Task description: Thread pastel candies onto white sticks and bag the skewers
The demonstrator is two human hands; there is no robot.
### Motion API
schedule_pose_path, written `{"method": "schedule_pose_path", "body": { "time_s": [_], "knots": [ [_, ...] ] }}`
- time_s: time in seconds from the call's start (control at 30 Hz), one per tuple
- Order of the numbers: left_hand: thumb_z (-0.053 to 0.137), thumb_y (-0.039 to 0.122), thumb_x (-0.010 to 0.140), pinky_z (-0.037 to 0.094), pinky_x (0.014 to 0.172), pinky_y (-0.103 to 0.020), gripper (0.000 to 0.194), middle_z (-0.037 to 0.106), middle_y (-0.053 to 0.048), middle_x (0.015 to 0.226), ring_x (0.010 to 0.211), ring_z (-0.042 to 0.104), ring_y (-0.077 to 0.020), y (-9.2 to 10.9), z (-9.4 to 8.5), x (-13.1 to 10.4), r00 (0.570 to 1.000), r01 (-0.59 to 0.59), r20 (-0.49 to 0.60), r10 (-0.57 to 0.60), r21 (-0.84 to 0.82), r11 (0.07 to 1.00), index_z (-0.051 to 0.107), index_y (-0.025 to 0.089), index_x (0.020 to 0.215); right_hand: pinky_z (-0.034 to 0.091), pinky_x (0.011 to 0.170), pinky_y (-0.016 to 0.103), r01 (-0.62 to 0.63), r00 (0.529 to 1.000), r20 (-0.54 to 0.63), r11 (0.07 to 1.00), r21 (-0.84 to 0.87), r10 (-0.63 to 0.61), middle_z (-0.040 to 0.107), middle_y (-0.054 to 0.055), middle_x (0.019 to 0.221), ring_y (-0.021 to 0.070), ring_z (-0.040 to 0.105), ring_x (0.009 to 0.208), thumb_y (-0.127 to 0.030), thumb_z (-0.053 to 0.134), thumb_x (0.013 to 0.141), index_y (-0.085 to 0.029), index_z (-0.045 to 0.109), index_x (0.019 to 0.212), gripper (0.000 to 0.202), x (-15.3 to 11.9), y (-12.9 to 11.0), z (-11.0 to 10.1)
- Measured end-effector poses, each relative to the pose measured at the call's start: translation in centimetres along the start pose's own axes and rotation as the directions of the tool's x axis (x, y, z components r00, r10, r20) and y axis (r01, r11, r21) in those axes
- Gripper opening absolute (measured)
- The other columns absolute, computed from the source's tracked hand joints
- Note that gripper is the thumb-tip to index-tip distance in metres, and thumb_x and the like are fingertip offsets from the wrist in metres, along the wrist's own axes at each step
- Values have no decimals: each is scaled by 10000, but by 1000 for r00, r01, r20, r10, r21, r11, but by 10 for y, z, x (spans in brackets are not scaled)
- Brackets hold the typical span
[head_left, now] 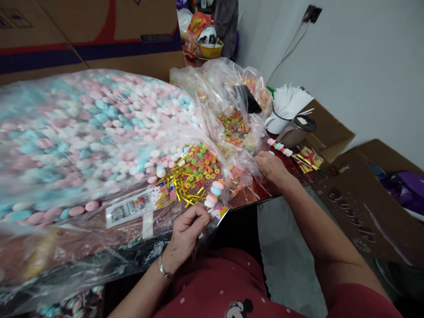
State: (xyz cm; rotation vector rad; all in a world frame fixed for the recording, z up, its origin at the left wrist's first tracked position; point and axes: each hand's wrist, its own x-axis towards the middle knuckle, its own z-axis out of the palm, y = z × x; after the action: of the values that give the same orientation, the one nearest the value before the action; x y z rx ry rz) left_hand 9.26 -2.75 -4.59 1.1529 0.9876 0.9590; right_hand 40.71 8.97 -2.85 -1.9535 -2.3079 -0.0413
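Note:
My left hand (188,230), a bracelet at its wrist, is closed in a pinch at the table's front edge, on a marshmallow skewer (216,191) with white, pink, blue and orange pieces. Printed clear plastic (218,212) shows beside its fingertips; how far it wraps the skewer is unclear. To the right, my right hand (273,168) has its fingers curled together by the clear bag of cereal rings (233,128); whatever they hold is hidden. Just beyond that hand lies another marshmallow skewer (280,147). Gold twist ties (185,187) and loose cereal rings (202,163) lie between the hands.
A huge clear bag of pastel marshmallows (99,132) fills the left side. Printed packaging (139,205) lies before it. At right stand a white mug of paper sticks (278,121), a lidded tumbler (296,132) and cardboard boxes (364,190). A large carton (89,35) stands behind.

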Motion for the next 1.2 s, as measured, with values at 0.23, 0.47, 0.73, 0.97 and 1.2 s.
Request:
{"method": "schedule_pose_path", "body": {
  "time_s": [0.23,0.47,0.73,0.97,1.2],
  "knots": [
    [583,360,871,366,626,-242,278,522,-8,689,650,443,-128,7,-4,0,992,-117,54,111,128,985,577,166,671,456,679,275,42,921,-363,893,448,139,680,30,849,168,609,739,-263,520,860,-211,647,893,141,-30,-59,-32],
    [545,321,903,366,659,-251,252,524,2,713,675,456,-127,11,-3,-2,981,-161,129,143,150,975,562,172,701,512,692,253,117,966,-235,621,775,111,715,-7,832,141,657,737,-196,553,837,-226,675,878,133,-53,-122,-25],
    [523,266,925,350,658,-233,219,503,18,735,687,439,-109,2,-8,-1,975,-196,133,177,145,970,543,171,729,542,789,260,146,961,-257,598,788,104,750,7,912,146,697,846,-168,552,852,-224,709,925,182,-61,-129,-21],
    [515,250,932,347,649,-236,215,499,14,728,681,438,-109,-3,-11,-2,972,-204,150,182,153,967,534,168,734,547,759,264,202,976,-217,493,846,-28,749,2,908,135,689,793,-186,550,875,-241,725,952,199,-59,-119,-21],
    [495,237,945,346,656,-233,208,486,17,723,680,439,-105,-4,-19,-4,956,-235,225,186,218,947,529,169,751,524,739,249,246,962,-168,414,876,-216,735,14,855,129,656,781,-216,627,854,-224,752,934,148,-52,-106,-15]
  ]
}}
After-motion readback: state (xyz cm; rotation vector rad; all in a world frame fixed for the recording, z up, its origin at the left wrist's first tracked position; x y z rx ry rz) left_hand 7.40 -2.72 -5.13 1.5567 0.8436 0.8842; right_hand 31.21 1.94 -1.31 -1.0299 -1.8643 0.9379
